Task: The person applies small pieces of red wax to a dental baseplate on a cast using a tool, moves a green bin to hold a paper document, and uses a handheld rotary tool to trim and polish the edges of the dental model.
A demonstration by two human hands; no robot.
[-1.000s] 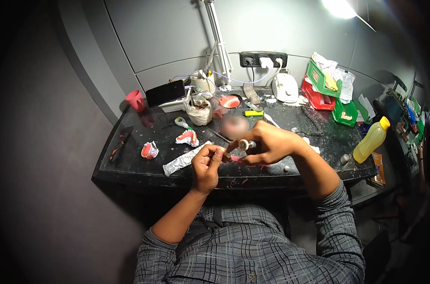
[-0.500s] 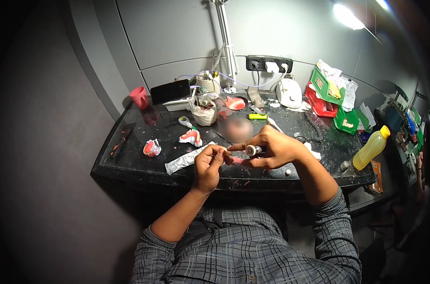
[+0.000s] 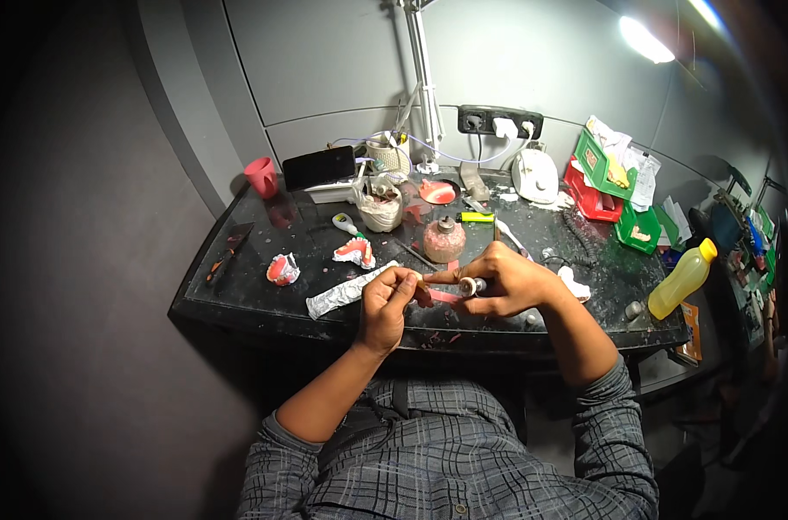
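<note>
My left hand (image 3: 383, 310) is closed, thumb and forefinger pinching something small that the fingers mostly hide. Facing it, my right hand (image 3: 517, 282) curls around a short cylindrical tool (image 3: 472, 286) with a round pale end, its forefinger stretched toward the left fingertips. A pink wax-like strip (image 3: 447, 296) shows between the hands, below that forefinger; whether it is held or lies on the bench I cannot tell. Just beyond stands a spirit burner (image 3: 446, 240) with a pinkish jar and metal top. Left of my hands sit two dental models (image 3: 354, 252) with pink gums on white bases.
A crumpled silvery packet (image 3: 346, 295) lies beside my left hand on the black bench (image 3: 238, 299). A yellow lighter (image 3: 475, 217), a white bag-lined pot (image 3: 380, 211) and a red cup (image 3: 261, 178) stand farther back. At right are a yellow bottle (image 3: 681, 279) and green and red bins (image 3: 591, 192).
The view has shifted slightly, so the bench things appear a little to the right. Both hands keep nearly the same pose; the tool's round end has moved slightly right and down.
</note>
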